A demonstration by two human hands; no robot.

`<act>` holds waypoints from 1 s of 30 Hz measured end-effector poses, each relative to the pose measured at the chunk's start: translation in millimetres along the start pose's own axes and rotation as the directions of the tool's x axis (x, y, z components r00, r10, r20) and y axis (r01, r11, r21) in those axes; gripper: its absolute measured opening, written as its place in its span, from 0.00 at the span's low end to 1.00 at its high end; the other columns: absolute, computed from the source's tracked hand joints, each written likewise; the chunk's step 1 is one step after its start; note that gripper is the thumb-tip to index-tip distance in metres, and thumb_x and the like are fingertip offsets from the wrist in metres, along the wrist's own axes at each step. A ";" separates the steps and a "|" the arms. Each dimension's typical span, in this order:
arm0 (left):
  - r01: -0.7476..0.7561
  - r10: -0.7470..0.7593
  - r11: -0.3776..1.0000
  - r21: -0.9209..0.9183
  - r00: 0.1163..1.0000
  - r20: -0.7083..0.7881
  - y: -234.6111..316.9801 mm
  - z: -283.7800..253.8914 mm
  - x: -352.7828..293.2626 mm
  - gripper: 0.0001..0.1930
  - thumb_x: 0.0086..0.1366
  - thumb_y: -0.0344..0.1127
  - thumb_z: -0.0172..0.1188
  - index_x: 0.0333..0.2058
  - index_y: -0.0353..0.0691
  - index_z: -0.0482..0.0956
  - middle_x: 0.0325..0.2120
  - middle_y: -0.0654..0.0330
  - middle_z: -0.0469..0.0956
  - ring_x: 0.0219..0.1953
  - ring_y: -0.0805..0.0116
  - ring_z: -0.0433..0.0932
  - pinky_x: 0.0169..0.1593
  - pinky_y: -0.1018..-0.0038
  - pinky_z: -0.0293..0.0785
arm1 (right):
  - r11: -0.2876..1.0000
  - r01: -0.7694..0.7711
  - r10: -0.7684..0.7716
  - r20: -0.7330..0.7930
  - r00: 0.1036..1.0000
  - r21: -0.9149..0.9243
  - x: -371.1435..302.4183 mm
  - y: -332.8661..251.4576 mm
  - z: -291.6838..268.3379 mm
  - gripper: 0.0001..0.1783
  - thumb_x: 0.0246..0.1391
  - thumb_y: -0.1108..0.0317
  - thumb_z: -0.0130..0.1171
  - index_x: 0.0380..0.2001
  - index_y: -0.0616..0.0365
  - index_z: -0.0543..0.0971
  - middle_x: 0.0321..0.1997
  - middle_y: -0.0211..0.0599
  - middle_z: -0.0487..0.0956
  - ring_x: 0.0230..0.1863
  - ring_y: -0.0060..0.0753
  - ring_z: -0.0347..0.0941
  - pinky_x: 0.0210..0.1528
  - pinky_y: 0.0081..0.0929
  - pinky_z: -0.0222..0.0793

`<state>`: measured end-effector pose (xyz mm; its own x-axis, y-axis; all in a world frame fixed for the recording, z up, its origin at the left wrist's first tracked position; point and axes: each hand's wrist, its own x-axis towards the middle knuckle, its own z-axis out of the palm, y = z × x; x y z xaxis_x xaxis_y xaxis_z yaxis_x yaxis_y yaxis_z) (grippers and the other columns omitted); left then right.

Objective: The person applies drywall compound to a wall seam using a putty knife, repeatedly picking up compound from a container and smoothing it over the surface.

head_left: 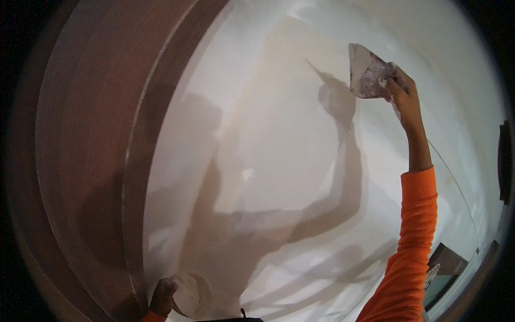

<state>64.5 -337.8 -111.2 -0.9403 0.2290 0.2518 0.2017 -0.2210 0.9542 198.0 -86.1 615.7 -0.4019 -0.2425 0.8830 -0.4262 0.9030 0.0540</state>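
My right hand (403,95) is raised at the upper right, closed around a flat, four-sided putty knife (367,75) whose blade is smeared with whitish paste. White residue also coats my fingers. The blade is held close to the white wall (289,134); I cannot tell whether it touches. At the lower left, my left hand (162,297) grips the edge of a round container (189,294) that looks pale and paste-coated. Its lower part is cut off by the frame edge.
A dark brown wooden panel (96,134) with a raised edge runs along the left. Shadows of my arms and the putty knife fall on the wall. A dark-framed object (448,260) stands at the lower right, and a thin line or cable (453,180) curves down the right side.
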 end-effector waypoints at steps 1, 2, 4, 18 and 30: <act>0.002 -0.002 1.000 0.002 1.000 0.012 6.6 -1.7 3.5 0.22 0.65 0.48 0.54 0.43 0.31 0.71 0.35 0.53 0.74 0.41 0.62 0.72 0.50 0.66 0.67 | 0.999 0.018 -0.013 -0.125 0.992 0.032 -10.1 -3.4 1.3 0.19 0.53 0.70 0.50 0.46 0.72 0.73 0.35 0.36 0.76 0.35 0.24 0.68 0.41 0.25 0.67; 0.020 -0.022 0.997 -0.079 1.000 -0.022 16.8 -3.9 6.8 0.20 0.65 0.46 0.53 0.43 0.31 0.71 0.36 0.53 0.73 0.41 0.63 0.71 0.51 0.67 0.66 | 1.000 0.018 -0.015 -0.225 0.974 0.010 -20.2 -2.0 -2.6 0.22 0.56 0.67 0.50 0.50 0.72 0.72 0.38 0.36 0.77 0.37 0.26 0.70 0.43 0.24 0.68; 0.042 -0.051 0.987 -0.154 0.997 -0.059 35.2 -17.8 8.2 0.19 0.66 0.44 0.53 0.44 0.31 0.71 0.37 0.54 0.73 0.42 0.64 0.71 0.52 0.68 0.66 | 0.999 0.027 -0.017 -0.254 0.967 0.035 -54.9 2.5 3.1 0.24 0.58 0.63 0.52 0.51 0.72 0.72 0.39 0.40 0.79 0.38 0.28 0.74 0.45 0.25 0.71; 0.299 -0.296 0.820 -0.489 0.951 0.085 160.7 -69.7 -0.6 0.25 0.67 0.51 0.46 0.53 0.37 0.70 0.49 0.54 0.74 0.53 0.63 0.71 0.57 0.66 0.66 | -0.046 -0.833 0.434 0.762 0.480 0.551 -353.2 -31.2 255.4 0.22 0.59 0.68 0.54 0.54 0.65 0.70 0.45 0.42 0.78 0.42 0.37 0.78 0.41 0.31 0.77; -0.082 -0.120 0.828 -0.555 0.940 -0.318 213.5 -50.6 20.9 0.21 0.67 0.50 0.51 0.47 0.38 0.73 0.39 0.61 0.75 0.42 0.72 0.73 0.48 0.75 0.70 | 0.842 -0.464 0.079 0.788 0.610 0.275 -249.7 -59.1 272.0 0.18 0.50 0.71 0.55 0.45 0.64 0.77 0.37 0.46 0.80 0.38 0.38 0.78 0.43 0.31 0.72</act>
<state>74.1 -428.1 89.6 -0.9957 -0.0602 0.0711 0.0925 -0.7277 0.6797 103.1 -175.4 265.3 -0.9177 -0.3567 0.1752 -0.3954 0.7750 -0.4931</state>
